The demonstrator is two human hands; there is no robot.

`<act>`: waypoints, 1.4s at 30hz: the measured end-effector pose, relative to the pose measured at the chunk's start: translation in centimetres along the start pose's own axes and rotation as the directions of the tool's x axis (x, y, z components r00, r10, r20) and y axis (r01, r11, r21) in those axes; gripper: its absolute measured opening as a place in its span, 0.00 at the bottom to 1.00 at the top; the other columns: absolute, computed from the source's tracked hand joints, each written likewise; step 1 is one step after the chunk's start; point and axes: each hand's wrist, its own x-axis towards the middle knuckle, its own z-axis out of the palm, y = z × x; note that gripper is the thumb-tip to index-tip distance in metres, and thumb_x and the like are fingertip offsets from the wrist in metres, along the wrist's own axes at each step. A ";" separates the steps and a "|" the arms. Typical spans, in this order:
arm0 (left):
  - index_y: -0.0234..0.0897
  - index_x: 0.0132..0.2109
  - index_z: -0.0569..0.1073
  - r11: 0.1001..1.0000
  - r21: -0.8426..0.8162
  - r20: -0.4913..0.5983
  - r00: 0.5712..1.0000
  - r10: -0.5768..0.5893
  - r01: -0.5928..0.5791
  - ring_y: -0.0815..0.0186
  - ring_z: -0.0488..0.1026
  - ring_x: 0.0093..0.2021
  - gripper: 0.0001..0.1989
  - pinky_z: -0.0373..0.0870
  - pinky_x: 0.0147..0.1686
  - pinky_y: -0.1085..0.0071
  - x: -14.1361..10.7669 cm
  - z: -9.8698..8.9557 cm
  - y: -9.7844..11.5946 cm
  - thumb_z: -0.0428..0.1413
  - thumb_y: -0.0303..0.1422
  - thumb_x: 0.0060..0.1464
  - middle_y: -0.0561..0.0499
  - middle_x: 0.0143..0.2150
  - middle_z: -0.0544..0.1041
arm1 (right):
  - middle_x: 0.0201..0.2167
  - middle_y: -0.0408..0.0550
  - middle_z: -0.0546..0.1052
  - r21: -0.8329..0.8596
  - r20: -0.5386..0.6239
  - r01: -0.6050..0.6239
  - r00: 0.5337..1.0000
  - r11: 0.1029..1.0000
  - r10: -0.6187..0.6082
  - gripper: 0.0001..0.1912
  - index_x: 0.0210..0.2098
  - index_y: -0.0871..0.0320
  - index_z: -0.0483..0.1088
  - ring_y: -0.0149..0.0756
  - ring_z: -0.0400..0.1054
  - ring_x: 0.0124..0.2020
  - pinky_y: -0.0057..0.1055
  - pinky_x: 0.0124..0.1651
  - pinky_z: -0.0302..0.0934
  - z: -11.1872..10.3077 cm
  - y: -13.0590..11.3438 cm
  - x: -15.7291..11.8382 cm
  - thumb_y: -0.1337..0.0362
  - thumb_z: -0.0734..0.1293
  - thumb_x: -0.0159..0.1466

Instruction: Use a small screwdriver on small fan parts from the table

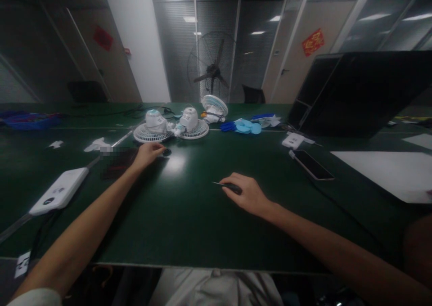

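In the head view, your left hand (147,155) pinched a small dark piece (166,152) between thumb and fingertips, just on the near side of the white fans (152,135); whether the piece touched the table (189,234) you could not tell from the blur. Your right hand (248,192) was curled around the dark handle of a slim tool (233,188), its thin shaft pointing left, a grip that seemed meant to keep the tip free and easy to steer. Two fans lay grille-down at the far side, probably because that made a steady base, while a third leaned behind them to the right. The phone (313,165) and white sheet (381,175) sat at the right, perhaps to leave your hands working room.
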 end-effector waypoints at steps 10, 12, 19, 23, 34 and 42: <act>0.36 0.44 0.83 0.998 0.068 -0.033 0.999 0.006 -0.004 0.54 0.81 0.42 0.20 0.72 0.42 0.67 0.3 0.8 -0.2 0.60 0.48 0.56 0.43 0.43 0.85 | 0.46 0.48 0.79 0.029 0.018 -0.009 1.000 1.000 0.009 0.11 0.55 0.54 0.75 0.37 0.76 0.43 0.34 0.44 0.73 -0.3 -0.3 -0.1 0.65 0.68 0.74; 0.36 0.45 0.83 0.997 0.080 -0.038 0.999 0.009 -0.006 0.53 0.81 0.44 0.21 0.72 0.43 0.66 0.3 0.8 -0.1 0.59 0.49 0.56 0.43 0.45 0.85 | 0.47 0.48 0.79 0.038 0.022 -0.012 1.000 0.999 0.011 0.11 0.55 0.54 0.75 0.37 0.76 0.43 0.34 0.45 0.73 -0.4 -0.3 -0.1 0.65 0.67 0.74; 0.36 0.47 0.83 0.994 0.093 0.018 0.998 0.057 -0.059 0.51 0.80 0.44 0.21 0.73 0.44 0.63 -0.1 0.9 0.7 0.62 0.47 0.54 0.42 0.46 0.84 | 0.45 0.48 0.79 -0.007 0.001 0.002 1.000 1.000 -0.002 0.11 0.54 0.54 0.75 0.37 0.76 0.42 0.34 0.44 0.73 -0.1 -0.2 0.0 0.64 0.68 0.73; 0.39 0.47 0.83 0.984 0.039 0.152 0.975 0.165 -0.173 0.55 0.79 0.42 0.17 0.73 0.43 0.64 -1.5 1.9 3.4 0.62 0.44 0.56 0.45 0.44 0.83 | 0.45 0.48 0.79 -0.009 0.000 0.000 1.000 1.000 0.000 0.11 0.54 0.53 0.75 0.38 0.76 0.42 0.35 0.44 0.72 0.0 0.0 0.0 0.64 0.68 0.73; 0.40 0.50 0.78 0.773 -0.429 0.394 0.674 0.625 -0.467 0.63 0.74 0.41 0.10 0.71 0.41 0.67 -10.5 6.2 15.3 0.60 0.37 0.64 0.47 0.45 0.76 | 0.43 0.47 0.79 -0.092 -0.039 -0.017 0.999 0.996 0.014 0.09 0.51 0.52 0.77 0.38 0.75 0.39 0.35 0.41 0.70 -0.2 -0.4 -0.1 0.65 0.68 0.71; 0.39 0.50 0.78 0.762 -0.439 0.384 0.668 0.638 -0.476 0.63 0.73 0.42 0.09 0.70 0.42 0.68 -10.5 5.9 14.9 0.60 0.34 0.64 0.48 0.46 0.76 | 0.41 0.46 0.79 -0.143 -0.034 -0.041 0.999 0.989 0.036 0.09 0.48 0.53 0.79 0.37 0.74 0.37 0.33 0.39 0.68 -0.1 -0.5 0.0 0.66 0.70 0.69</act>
